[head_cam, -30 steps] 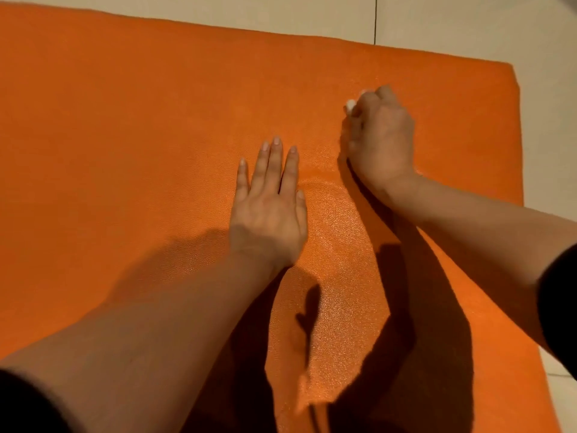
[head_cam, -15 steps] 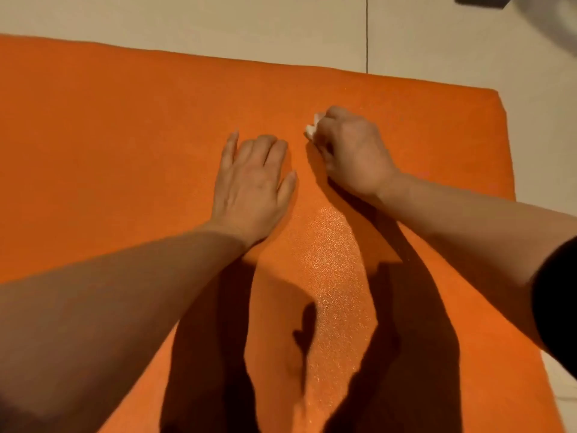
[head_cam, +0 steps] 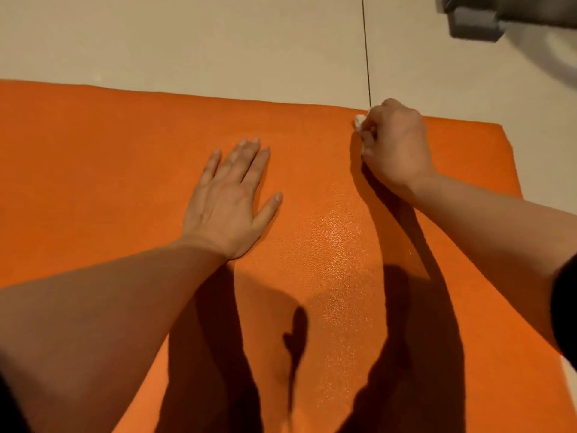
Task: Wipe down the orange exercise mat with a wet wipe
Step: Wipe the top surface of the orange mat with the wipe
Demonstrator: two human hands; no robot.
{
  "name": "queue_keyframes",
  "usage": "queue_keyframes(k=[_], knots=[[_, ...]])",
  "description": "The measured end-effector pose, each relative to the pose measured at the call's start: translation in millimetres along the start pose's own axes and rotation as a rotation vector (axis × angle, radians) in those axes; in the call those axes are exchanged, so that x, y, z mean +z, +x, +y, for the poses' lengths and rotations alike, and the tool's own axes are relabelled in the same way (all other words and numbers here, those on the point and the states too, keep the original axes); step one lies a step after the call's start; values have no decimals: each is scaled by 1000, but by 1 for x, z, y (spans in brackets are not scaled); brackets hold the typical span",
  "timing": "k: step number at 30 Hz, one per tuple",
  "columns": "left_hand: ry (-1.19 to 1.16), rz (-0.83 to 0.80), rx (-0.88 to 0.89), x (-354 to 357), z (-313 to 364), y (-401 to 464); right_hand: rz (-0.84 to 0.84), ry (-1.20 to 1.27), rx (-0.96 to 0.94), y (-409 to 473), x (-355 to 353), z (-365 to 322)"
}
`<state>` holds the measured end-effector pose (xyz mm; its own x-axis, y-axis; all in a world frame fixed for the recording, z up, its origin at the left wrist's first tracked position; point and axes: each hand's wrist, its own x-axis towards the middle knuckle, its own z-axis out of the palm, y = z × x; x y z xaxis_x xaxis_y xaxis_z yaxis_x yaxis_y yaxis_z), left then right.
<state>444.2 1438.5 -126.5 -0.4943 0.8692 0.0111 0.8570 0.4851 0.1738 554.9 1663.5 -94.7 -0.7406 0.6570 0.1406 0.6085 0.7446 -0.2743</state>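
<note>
The orange exercise mat (head_cam: pixel 109 170) lies flat on the pale tiled floor (head_cam: pixel 218 42); its far edge runs across the view and its far right corner shows at right.

Left hand (head_cam: pixel 229 198): flat on the mat, fingers straight and a bit spread, palm down, holding nothing. It sits roughly mid-mat, back from the far edge, prob. bracing the person and pinning the mat.

Just right of it, a shiny speckled band (head_cam: pixel 340 245) runs toward the near edge, likely a damp, already wiped strip, tho it could be just glare.

Right hand (head_cam: pixel 395 148): fingers curled into a fist round a bunched wet wipe (head_cam: pixel 359 121), only a small white bit poking out by the knuckles. It's pressed on the mat right at the far edge, well short of the far right corner.

Far right, top: a grey object (head_cam: pixel 471 23) on the floor, blurred, can't tell what.

Risks, as I judge them:
- Wipe is wadded so small that contact w/ the mat is narrow, so gaps btwn strokes are likely.
- Hand is at the far edge; a push further could run the wipe onto the floor, pick up dirt and drag it back on.
- The whole left part of the mat looks matte, prob. not done yet; the wipe may dry out first.
- Leaning weight on the left palm over a damp surface could slip.
</note>
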Motion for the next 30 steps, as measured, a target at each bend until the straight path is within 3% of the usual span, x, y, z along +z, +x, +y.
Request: queue_keyframes(k=[2, 4, 7, 10, 14, 17, 20, 23, 27, 30], knots=[[-6, -6, 7, -1, 0, 2, 81, -22, 195, 6, -3, 14], [-12, -2, 3, -2, -2, 3, 93, 7, 270, 14, 9, -4], [-26, -7, 6, -2, -1, 1, 30, 82, 148, 24, 27, -50], [-63, 11, -17, -1, 0, 0, -53, 45, -34, 31, 26, -53], [-59, 20, -98, -2, 0, -1, 38, -54, 88, 32, 15, -20], [-46, 12, -116, -2, 1, -1, 27, -8, 144, 37, 26, -51], [-65, 13, -118, -3, 2, -1, -37, 81, 26, 49, 42, -99], [-91, 21, -108, -3, 1, -2, -115, 49, -148, 56, 43, -101], [-100, 27, -101, -2, -2, -1, -20, -61, -31, 49, 22, -50], [-103, 40, -110, -1, -1, -1, -2, 32, -45, 39, 28, -74]])
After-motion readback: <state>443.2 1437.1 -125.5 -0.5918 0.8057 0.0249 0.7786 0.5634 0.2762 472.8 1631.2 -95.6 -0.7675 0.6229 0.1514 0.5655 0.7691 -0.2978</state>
